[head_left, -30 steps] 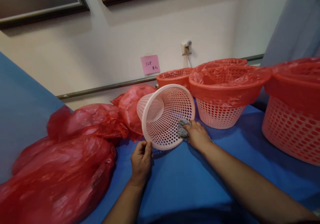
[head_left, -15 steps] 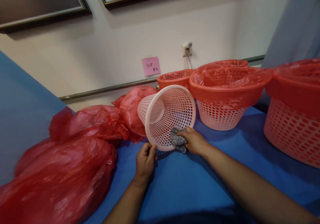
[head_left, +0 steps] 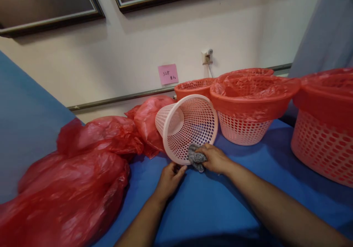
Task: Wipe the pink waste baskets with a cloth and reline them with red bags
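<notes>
A white perforated plastic basket (head_left: 168,128) lies tipped on its side, its mouth facing me. My left hand (head_left: 168,180) is closed at the lower rim, thumb just below it and the other fingertips partly hidden underneath. A crumpled grey cloth (head_left: 196,158) is gripped in my right hand (head_left: 216,158), pressed against the basket's lower right rim and reaching a little inside. Blue cloth (head_left: 190,206) covers the surface under both hands.
Red plastic bags (head_left: 82,188) are heaped on the left, another bulging bag (head_left: 150,118) behind the basket. To the right stand bag-lined baskets (head_left: 244,127) and a larger one (head_left: 322,144). Behind are a wall rail (head_left: 118,99), a pink note (head_left: 168,74) and a socket (head_left: 206,57).
My left hand has slid right along the lower rim. The basket has turned slightly, while my right hand stays at the rim with the cloth.
</notes>
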Demonstrator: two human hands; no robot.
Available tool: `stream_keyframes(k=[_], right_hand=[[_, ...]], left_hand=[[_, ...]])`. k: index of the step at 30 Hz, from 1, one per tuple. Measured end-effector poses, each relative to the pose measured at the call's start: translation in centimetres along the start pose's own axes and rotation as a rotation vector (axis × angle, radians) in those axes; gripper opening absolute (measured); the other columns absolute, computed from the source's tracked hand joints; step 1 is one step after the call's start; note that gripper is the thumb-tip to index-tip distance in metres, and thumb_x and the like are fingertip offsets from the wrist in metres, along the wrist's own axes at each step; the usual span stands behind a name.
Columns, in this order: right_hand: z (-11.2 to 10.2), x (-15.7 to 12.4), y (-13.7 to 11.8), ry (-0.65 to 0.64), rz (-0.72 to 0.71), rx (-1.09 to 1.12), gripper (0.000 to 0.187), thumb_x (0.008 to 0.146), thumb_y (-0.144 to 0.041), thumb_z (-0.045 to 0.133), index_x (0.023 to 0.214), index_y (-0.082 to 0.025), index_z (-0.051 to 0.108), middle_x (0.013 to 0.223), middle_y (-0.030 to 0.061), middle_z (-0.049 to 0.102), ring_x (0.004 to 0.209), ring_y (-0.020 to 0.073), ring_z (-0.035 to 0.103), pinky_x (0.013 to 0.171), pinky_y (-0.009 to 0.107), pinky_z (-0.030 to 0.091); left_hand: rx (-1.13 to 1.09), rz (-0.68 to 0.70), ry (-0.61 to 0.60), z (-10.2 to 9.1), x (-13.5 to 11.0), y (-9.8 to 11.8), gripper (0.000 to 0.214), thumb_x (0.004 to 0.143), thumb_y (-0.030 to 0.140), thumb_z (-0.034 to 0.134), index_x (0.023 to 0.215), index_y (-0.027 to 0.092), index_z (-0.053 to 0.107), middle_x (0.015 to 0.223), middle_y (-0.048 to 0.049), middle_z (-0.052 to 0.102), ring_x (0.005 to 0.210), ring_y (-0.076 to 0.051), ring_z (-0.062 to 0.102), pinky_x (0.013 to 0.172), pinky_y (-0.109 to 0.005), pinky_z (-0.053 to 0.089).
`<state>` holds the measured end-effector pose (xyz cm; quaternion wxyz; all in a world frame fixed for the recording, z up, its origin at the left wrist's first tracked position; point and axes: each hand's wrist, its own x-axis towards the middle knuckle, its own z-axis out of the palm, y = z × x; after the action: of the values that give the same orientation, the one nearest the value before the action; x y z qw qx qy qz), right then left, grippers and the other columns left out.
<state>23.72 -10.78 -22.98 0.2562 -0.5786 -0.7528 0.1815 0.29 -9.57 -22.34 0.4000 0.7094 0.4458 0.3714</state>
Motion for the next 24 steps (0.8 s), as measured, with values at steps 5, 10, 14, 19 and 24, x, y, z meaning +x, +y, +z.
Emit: stream_keyframes(k=[5,10,14,19,24], right_hand=[[0.7,-0.3,-1.0,-0.075,-0.159,0.112,0.051,0.078,-0.017,0.071,0.127,-0.029,0.068,0.114,0.0037,0.059,0.103,0.0179,0.06,0.094,0.029,0.048],[0.9,-0.3,-1.4,-0.054,-0.18,0.168,0.052,0.08,-0.015,0.069,0.13,-0.028,0.066,0.117,0.0047,0.06,0.107,0.0181,0.06,0.097,0.03,0.048],[-0.3,-0.3,-1.2,-0.024,-0.053,-0.073,0.052,0.08,-0.01,0.066,0.128,-0.03,0.068,0.114,0.0058,0.06,0.108,0.0208,0.06,0.095,0.031,0.047],[-1.9,-0.1,0.4,0.102,0.123,-0.246,0.043,0.091,-0.015,0.053,0.131,-0.025,0.066,0.121,0.0146,0.057,0.113,0.0291,0.054,0.096,0.041,0.043],[-1.2,0.2,1.1,0.05,0.118,-0.212,0.05,0.084,-0.014,0.06,0.132,-0.025,0.066,0.12,0.0112,0.058,0.11,0.0254,0.057,0.096,0.035,0.044]], left_hand=[[0.044,-0.023,-0.036,-0.1,0.2,-0.7,0.026,0.083,0.042,0.069,0.081,0.017,0.076,0.071,-0.0052,0.073,0.063,-0.019,0.064,0.061,-0.028,0.053],[0.007,-0.011,0.073,-0.4,-0.2,-0.4,0.034,0.084,0.05,0.067,0.071,0.018,0.066,0.051,0.0025,0.057,0.045,-0.013,0.05,0.045,-0.024,0.041],[-0.03,0.044,0.378,-1.4,-0.7,0.6,0.04,0.089,0.056,0.061,0.071,0.021,0.054,0.054,0.0065,0.048,0.046,-0.01,0.043,0.046,-0.02,0.037],[-0.001,0.131,0.634,-2.5,-0.8,1.6,0.04,0.09,0.055,0.061,0.071,0.021,0.057,0.055,0.0058,0.048,0.051,-0.01,0.044,0.051,-0.021,0.039],[0.013,0.087,0.282,-1.5,-0.3,1.1,0.031,0.083,0.049,0.068,0.082,0.018,0.069,0.07,-0.0001,0.067,0.062,-0.014,0.059,0.06,-0.023,0.049]])
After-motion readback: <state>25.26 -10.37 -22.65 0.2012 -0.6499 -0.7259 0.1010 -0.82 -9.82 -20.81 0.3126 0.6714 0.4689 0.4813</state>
